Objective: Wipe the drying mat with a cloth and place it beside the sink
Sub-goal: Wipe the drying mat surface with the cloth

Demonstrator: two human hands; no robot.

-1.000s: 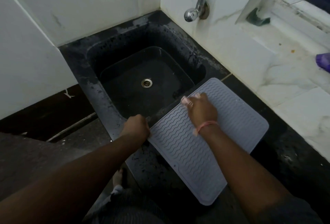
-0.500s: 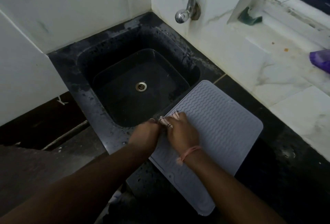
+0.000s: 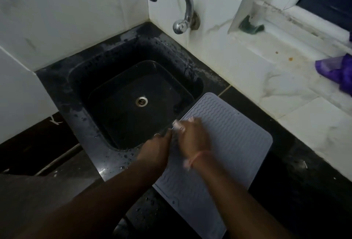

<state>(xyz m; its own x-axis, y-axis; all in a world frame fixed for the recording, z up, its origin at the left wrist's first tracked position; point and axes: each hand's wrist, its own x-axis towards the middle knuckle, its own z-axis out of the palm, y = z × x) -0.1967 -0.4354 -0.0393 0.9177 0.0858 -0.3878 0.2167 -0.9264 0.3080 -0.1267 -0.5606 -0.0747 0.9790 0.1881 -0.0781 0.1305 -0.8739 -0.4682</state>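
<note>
A grey drying mat with wavy ribs lies flat on the black counter, just right of the black sink. Its upper left edge overlaps the sink rim. My right hand presses a small pale striped cloth onto the mat near that left edge; only a bit of cloth shows past the fingertips, and the hand is motion-blurred. My left hand is closed on the mat's left edge beside it, almost touching the right hand.
A chrome tap curves out of the tiled wall above the sink. A white marble ledge runs along the right, with a green sponge and a purple cloth on it. The sink basin has a metal drain.
My right hand has swept the cloth from the mat's upper middle leftward to its left edge. My left hand has slid up along the mat's edge to meet it.
</note>
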